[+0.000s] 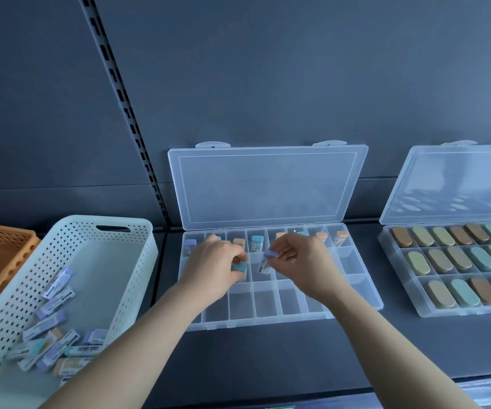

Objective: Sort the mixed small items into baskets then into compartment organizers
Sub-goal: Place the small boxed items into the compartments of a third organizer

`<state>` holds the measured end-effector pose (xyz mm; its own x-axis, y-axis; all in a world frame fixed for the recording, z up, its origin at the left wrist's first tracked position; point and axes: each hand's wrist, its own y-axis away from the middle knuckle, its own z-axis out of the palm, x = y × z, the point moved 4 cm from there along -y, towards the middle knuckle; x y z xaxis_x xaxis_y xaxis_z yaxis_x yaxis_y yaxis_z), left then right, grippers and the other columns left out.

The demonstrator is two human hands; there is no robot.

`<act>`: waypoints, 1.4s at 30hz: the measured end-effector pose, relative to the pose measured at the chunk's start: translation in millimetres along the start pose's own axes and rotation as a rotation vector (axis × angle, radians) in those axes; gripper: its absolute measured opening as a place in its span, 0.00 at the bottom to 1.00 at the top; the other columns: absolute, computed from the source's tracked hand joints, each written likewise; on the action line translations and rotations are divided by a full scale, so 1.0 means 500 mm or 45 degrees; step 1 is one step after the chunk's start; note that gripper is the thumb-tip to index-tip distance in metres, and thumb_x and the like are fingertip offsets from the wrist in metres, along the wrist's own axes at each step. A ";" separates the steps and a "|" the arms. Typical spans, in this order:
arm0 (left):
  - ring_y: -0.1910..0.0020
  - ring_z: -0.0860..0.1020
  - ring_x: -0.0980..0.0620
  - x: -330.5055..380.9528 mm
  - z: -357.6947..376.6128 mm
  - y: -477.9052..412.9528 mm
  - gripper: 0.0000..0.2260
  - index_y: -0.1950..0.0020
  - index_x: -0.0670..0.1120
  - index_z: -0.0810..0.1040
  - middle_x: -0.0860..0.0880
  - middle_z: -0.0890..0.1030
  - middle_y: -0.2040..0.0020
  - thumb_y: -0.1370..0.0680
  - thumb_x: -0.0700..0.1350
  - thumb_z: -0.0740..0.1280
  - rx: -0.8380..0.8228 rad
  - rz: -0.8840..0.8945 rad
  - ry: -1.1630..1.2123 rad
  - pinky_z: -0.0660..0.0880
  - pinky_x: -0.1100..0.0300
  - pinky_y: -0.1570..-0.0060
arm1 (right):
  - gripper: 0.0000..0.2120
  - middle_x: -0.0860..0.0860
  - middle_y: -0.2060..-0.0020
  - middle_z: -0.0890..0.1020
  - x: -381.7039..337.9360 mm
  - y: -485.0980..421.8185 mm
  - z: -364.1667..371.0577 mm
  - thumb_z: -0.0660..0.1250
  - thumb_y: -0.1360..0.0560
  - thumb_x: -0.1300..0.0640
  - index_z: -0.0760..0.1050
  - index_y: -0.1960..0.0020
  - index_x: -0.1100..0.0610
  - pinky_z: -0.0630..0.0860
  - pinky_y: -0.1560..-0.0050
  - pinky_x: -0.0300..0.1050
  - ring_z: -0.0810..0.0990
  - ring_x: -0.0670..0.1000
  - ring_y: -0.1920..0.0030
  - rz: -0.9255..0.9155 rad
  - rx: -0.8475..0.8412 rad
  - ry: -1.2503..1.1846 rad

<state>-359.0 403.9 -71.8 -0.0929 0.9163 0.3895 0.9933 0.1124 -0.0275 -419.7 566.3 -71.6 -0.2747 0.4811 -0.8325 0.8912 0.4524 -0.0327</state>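
A clear compartment organizer [356,293] lies open on the dark shelf, lid leaning against the back wall. Its far row holds upright erasers with purple, teal and orange ends. My left hand [211,267] holds a teal-ended eraser [239,268] over a second-row compartment. My right hand [300,258] pinches a purple-ended eraser [267,259] over the compartment beside it. A pale perforated basket [137,261] at left holds several loose sleeved erasers [58,293], heaped toward its near end.
A second open organizer [400,290] at right is filled with oval brown, yellow and green items. An orange basket [2,240] sits at far left behind the pale one. The shelf's front edge runs below my forearms.
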 end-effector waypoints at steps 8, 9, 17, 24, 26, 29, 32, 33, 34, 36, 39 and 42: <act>0.43 0.70 0.53 -0.002 -0.010 0.017 0.16 0.38 0.51 0.79 0.55 0.82 0.47 0.26 0.50 0.71 0.054 -0.006 0.052 0.71 0.59 0.48 | 0.06 0.42 0.61 0.83 0.003 -0.008 0.035 0.70 0.27 0.49 0.81 0.54 0.50 0.77 0.55 0.43 0.77 0.44 0.58 -0.122 -0.096 0.407; 0.43 0.70 0.53 -0.003 -0.011 0.019 0.16 0.39 0.51 0.79 0.55 0.82 0.47 0.26 0.50 0.71 0.062 -0.006 0.055 0.71 0.59 0.48 | 0.06 0.42 0.60 0.83 0.004 -0.007 0.037 0.69 0.26 0.49 0.81 0.54 0.51 0.77 0.55 0.43 0.76 0.44 0.58 -0.124 -0.100 0.445; 0.48 0.71 0.55 -0.009 -0.021 0.034 0.14 0.40 0.51 0.80 0.56 0.81 0.49 0.25 0.53 0.69 0.121 -0.009 0.087 0.71 0.60 0.49 | 0.09 0.44 0.55 0.83 -0.004 0.000 0.034 0.68 0.25 0.50 0.80 0.49 0.52 0.70 0.57 0.37 0.73 0.43 0.56 -0.152 -0.116 0.579; 0.50 0.69 0.57 -0.059 -0.093 0.084 0.11 0.44 0.52 0.80 0.58 0.80 0.51 0.24 0.53 0.68 0.261 -0.038 0.106 0.66 0.63 0.52 | 0.16 0.43 0.45 0.81 -0.085 -0.006 0.043 0.70 0.27 0.52 0.77 0.40 0.50 0.71 0.44 0.41 0.76 0.46 0.42 -0.253 -0.119 0.632; 0.52 0.71 0.57 -0.103 -0.130 0.116 0.10 0.46 0.52 0.81 0.59 0.79 0.55 0.25 0.52 0.70 0.322 -0.069 0.126 0.68 0.62 0.52 | 0.15 0.43 0.45 0.81 -0.123 -0.010 0.070 0.70 0.27 0.51 0.78 0.41 0.49 0.72 0.44 0.42 0.76 0.46 0.43 -0.319 -0.134 0.596; 0.54 0.74 0.58 -0.196 -0.190 0.173 0.10 0.46 0.51 0.81 0.59 0.79 0.55 0.26 0.49 0.72 0.360 -0.188 0.107 0.69 0.65 0.54 | 0.14 0.44 0.47 0.82 -0.183 -0.016 0.128 0.70 0.27 0.53 0.79 0.42 0.51 0.72 0.46 0.40 0.78 0.46 0.45 -0.414 -0.204 0.493; 0.57 0.76 0.59 -0.320 -0.214 0.219 0.12 0.43 0.48 0.81 0.54 0.82 0.51 0.27 0.45 0.73 0.290 -0.392 0.040 0.69 0.66 0.56 | 0.13 0.44 0.47 0.82 -0.242 -0.022 0.196 0.69 0.26 0.55 0.79 0.42 0.51 0.73 0.45 0.38 0.78 0.44 0.47 -0.458 -0.304 0.405; 0.57 0.77 0.56 -0.358 -0.213 0.230 0.12 0.44 0.47 0.82 0.51 0.83 0.51 0.27 0.44 0.73 0.249 -0.454 0.029 0.71 0.64 0.55 | 0.13 0.44 0.46 0.82 -0.259 -0.024 0.219 0.69 0.26 0.56 0.79 0.42 0.52 0.73 0.45 0.37 0.78 0.43 0.46 -0.459 -0.340 0.383; 0.58 0.78 0.55 -0.391 -0.206 0.238 0.10 0.47 0.47 0.82 0.51 0.83 0.52 0.27 0.43 0.73 0.174 -0.518 0.004 0.72 0.62 0.56 | 0.13 0.45 0.47 0.82 -0.274 -0.026 0.241 0.69 0.26 0.57 0.80 0.42 0.53 0.73 0.44 0.38 0.79 0.43 0.47 -0.461 -0.368 0.353; 0.66 0.74 0.54 -0.433 -0.188 0.247 0.07 0.62 0.48 0.76 0.52 0.77 0.63 0.27 0.44 0.73 -0.001 -0.581 -0.109 0.68 0.61 0.66 | 0.12 0.46 0.48 0.83 -0.297 -0.032 0.282 0.70 0.27 0.58 0.80 0.43 0.54 0.75 0.43 0.41 0.79 0.43 0.49 -0.459 -0.411 0.310; 0.64 0.76 0.51 -0.465 -0.161 0.248 0.09 0.61 0.44 0.72 0.48 0.75 0.63 0.25 0.45 0.70 -0.130 -0.617 -0.170 0.69 0.58 0.67 | 0.12 0.44 0.49 0.83 -0.317 -0.044 0.333 0.70 0.26 0.58 0.81 0.44 0.53 0.75 0.44 0.42 0.78 0.42 0.51 -0.454 -0.473 0.319; 0.62 0.76 0.49 -0.466 -0.154 0.236 0.05 0.57 0.42 0.75 0.45 0.78 0.59 0.25 0.42 0.69 -0.180 -0.577 -0.210 0.69 0.58 0.64 | 0.11 0.45 0.49 0.83 -0.327 -0.058 0.367 0.69 0.26 0.58 0.81 0.44 0.54 0.74 0.46 0.37 0.77 0.41 0.53 -0.457 -0.539 0.340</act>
<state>-214.8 174.0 -95.1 -0.5153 0.8374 0.1824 0.8492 0.4702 0.2403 -334.1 336.6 -35.9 -0.6608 0.3899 -0.6414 0.5205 0.8537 -0.0172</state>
